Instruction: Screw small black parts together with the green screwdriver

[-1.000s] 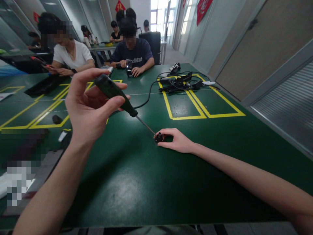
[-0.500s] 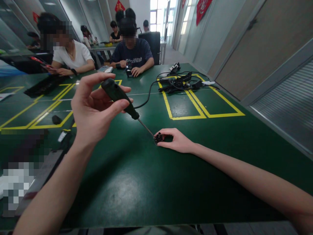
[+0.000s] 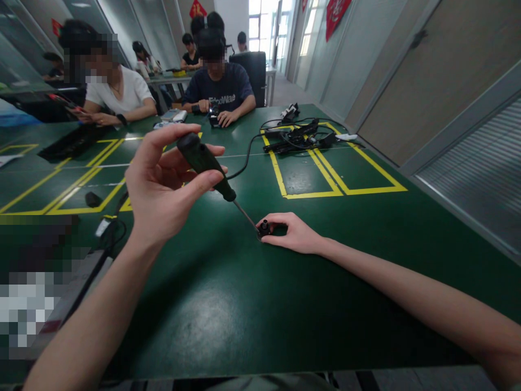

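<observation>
My left hand (image 3: 163, 184) is closed round the dark handle of a screwdriver (image 3: 209, 168), thumb on one side and fingers on the other. The thin shaft slants down to the right, its tip at the near-left edge of a small black part (image 3: 265, 228). That part rests on the green table (image 3: 228, 282) with a short tube standing up from it. My right hand (image 3: 295, 233) pinches the part between thumb and fingertips from the right side. Exactly where the tip meets the part is too small to tell.
Black cables and a dark device (image 3: 299, 136) lie at the back right, by yellow tape outlines. A small black object (image 3: 93, 200) and a cable with a white tag (image 3: 103, 227) sit at left. Two people (image 3: 222, 87) work across the table.
My left hand and the screwdriver handle have shifted slightly right, so the shaft stands a little steeper. My right hand and the black part have hardly moved.
</observation>
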Demonstrator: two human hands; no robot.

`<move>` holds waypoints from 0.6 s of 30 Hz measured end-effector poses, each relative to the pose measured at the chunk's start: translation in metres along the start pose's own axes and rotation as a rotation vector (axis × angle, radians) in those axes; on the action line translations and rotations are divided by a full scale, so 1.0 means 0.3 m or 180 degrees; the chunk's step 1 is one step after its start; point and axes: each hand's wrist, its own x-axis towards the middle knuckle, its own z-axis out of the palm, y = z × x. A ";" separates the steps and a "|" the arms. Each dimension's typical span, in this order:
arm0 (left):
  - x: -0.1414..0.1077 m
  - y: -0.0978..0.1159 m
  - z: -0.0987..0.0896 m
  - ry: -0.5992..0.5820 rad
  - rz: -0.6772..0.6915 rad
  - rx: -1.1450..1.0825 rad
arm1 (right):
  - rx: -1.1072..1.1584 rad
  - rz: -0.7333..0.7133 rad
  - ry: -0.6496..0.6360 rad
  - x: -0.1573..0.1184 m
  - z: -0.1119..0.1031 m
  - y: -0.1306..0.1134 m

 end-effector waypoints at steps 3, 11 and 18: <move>-0.006 0.010 0.019 -0.0057 -0.0016 0.0072 | -0.0011 -0.0002 0.0033 -0.001 0.002 0.002; 0.003 0.028 0.039 -0.0188 -0.0686 -0.0015 | -0.0032 0.0022 0.0065 -0.001 0.006 0.012; 0.028 -0.017 0.012 -0.0929 -0.0217 -0.0047 | 0.0030 0.0016 0.0045 0.001 0.006 0.013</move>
